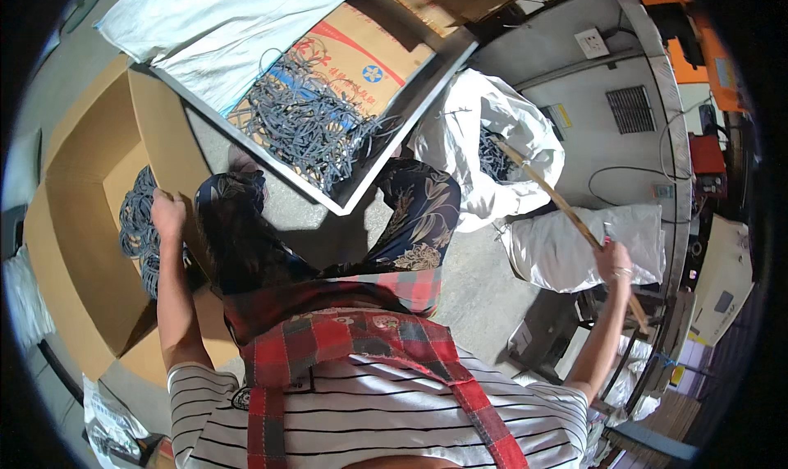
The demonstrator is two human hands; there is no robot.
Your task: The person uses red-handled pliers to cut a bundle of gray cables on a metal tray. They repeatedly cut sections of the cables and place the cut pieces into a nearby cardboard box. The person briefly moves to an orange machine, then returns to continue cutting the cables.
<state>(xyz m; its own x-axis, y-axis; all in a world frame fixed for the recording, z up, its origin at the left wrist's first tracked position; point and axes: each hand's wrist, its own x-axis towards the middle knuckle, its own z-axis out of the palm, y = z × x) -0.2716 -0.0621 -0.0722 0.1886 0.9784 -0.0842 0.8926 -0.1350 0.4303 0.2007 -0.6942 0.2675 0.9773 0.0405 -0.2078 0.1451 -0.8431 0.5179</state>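
My left hand point(167, 213) grips the near side edge of an open cardboard box point(68, 161), its fingers curled over the rim. Inside that box lie coiled bundles of dark grey rubber-like rings or cords point(139, 207), partly hidden by my hand and forearm. Out to the right, my right hand point(614, 261) is closed around a long wooden stick point(563, 204). The stick's far end reaches the mouth of a white woven sack point(542, 161), where more dark strips point(495, 158) show. In front of my knees, a metal-edged tray point(289, 175) carries a tangled heap of dark grey strips point(308, 121).
A flattened printed carton point(369, 56) and a white woven sheet point(234, 32) lie on the tray. A filled silvery-white sack point(585, 247) rests on the floor against a grey machine cabinet point(591, 93) with a vent. Cables and a red device point(708, 161) are further right.
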